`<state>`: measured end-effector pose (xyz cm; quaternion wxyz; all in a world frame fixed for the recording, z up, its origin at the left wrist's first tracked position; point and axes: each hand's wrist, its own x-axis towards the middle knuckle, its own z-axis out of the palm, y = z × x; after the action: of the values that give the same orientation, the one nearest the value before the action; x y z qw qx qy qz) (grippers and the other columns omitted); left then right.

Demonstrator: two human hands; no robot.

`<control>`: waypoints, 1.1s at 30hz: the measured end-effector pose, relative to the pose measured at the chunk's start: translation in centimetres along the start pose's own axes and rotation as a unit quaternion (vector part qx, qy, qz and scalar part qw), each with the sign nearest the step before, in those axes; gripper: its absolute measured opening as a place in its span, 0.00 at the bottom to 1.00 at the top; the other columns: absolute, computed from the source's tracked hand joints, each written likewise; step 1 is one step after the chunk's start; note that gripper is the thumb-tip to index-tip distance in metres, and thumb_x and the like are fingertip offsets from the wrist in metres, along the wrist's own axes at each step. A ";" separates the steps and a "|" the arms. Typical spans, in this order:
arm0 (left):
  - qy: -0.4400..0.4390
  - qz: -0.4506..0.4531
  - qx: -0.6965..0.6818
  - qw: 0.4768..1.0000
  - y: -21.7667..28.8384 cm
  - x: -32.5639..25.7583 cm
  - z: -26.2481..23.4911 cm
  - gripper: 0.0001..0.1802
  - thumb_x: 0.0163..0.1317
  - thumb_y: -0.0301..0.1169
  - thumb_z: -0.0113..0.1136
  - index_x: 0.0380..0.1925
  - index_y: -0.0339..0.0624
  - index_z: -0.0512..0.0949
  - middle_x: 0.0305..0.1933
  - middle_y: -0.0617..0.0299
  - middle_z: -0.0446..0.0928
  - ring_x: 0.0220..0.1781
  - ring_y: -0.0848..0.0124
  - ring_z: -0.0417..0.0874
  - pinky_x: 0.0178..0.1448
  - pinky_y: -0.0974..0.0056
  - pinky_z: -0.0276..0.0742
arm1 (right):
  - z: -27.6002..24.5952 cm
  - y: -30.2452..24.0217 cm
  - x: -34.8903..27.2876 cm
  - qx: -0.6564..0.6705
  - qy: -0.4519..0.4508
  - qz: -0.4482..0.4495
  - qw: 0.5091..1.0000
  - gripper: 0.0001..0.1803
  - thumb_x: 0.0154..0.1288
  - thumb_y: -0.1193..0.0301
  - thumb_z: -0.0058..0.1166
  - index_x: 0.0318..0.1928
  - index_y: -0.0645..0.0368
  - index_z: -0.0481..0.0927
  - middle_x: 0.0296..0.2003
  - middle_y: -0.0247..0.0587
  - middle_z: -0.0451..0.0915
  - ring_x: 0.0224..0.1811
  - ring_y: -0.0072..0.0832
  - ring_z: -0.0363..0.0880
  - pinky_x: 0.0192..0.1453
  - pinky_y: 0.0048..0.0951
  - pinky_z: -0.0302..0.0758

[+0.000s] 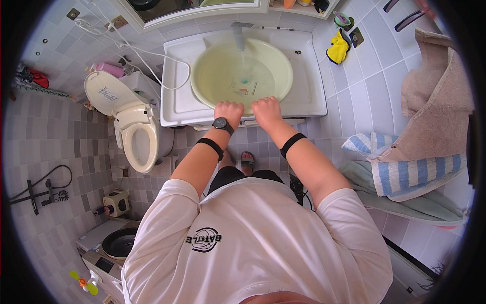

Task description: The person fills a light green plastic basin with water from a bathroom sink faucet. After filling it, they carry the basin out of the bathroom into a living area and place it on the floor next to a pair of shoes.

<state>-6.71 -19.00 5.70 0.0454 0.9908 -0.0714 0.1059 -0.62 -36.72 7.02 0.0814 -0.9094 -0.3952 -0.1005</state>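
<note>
A large pale yellow-green plastic basin [202,96] sits on the white washbasin counter [174,109] below a grey faucet [239,35]. Water runs from the spout into the basin, and clear water covers its printed bottom. My left hand [229,113], with a dark watch on the wrist, is closed over the basin's near rim. Just to its right, my right hand [266,110] curls its fingers over the same rim. Both thumbs are mostly out of sight. A black band circles each forearm.
Left of the counter stands a toilet [140,144] with its lid up. A white cable [152,76] loops down beside the counter's left edge. Yellow-black gloves [338,48] hang on the right wall, with towels [425,111] further right. A mirror cabinet [197,17] is above the faucet.
</note>
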 end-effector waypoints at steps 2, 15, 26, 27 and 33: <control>-0.003 -0.003 0.004 1.000 0.0 0.0 0.0 0.03 0.55 0.30 0.60 0.24 0.48 0.80 0.25 0.57 0.83 0.33 0.55 0.87 0.41 0.51 0.80 | 0.0 0.0 0.0 0.001 -0.003 0.001 1.000 0.03 0.50 0.77 0.60 0.24 0.54 0.83 0.26 0.41 0.85 0.35 0.39 0.87 0.44 0.41 0.76; 0.002 0.002 0.006 1.000 0.0 0.0 0.2 0.03 0.54 0.29 0.60 0.23 0.48 0.79 0.24 0.57 0.83 0.33 0.55 0.87 0.41 0.51 0.80 | 0.4 0.1 -0.1 -0.005 0.008 -0.002 1.000 0.03 0.50 0.77 0.60 0.25 0.53 0.83 0.26 0.41 0.85 0.34 0.39 0.87 0.43 0.40 0.76; 0.005 0.005 0.028 1.000 0.1 0.0 0.0 0.05 0.55 0.30 0.62 0.22 0.51 0.79 0.24 0.61 0.84 0.33 0.60 0.88 0.40 0.55 0.79 | -0.1 -0.1 0.0 -0.018 -0.042 0.010 0.999 0.04 0.56 0.72 0.59 0.28 0.51 0.86 0.29 0.39 0.87 0.39 0.37 0.88 0.49 0.41 0.77; 0.005 0.005 0.028 1.000 0.1 0.0 0.0 0.05 0.55 0.30 0.62 0.22 0.51 0.79 0.24 0.61 0.84 0.33 0.60 0.88 0.40 0.55 0.79 | -0.1 -0.1 0.0 -0.018 -0.042 0.011 0.999 0.04 0.56 0.72 0.59 0.28 0.51 0.86 0.29 0.39 0.87 0.39 0.37 0.88 0.49 0.41 0.77; 0.010 0.008 0.005 1.000 -0.1 0.0 0.2 0.03 0.54 0.30 0.61 0.22 0.49 0.79 0.24 0.58 0.83 0.32 0.56 0.87 0.40 0.51 0.79 | 0.1 0.0 -0.1 -0.020 -0.041 0.012 0.999 0.05 0.57 0.72 0.59 0.28 0.51 0.87 0.30 0.39 0.88 0.40 0.37 0.88 0.49 0.41 0.77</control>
<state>-6.71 -18.94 5.52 0.0399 0.9892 -0.0785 0.1168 -0.66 -36.73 6.90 0.0480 -0.9187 -0.3857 -0.0696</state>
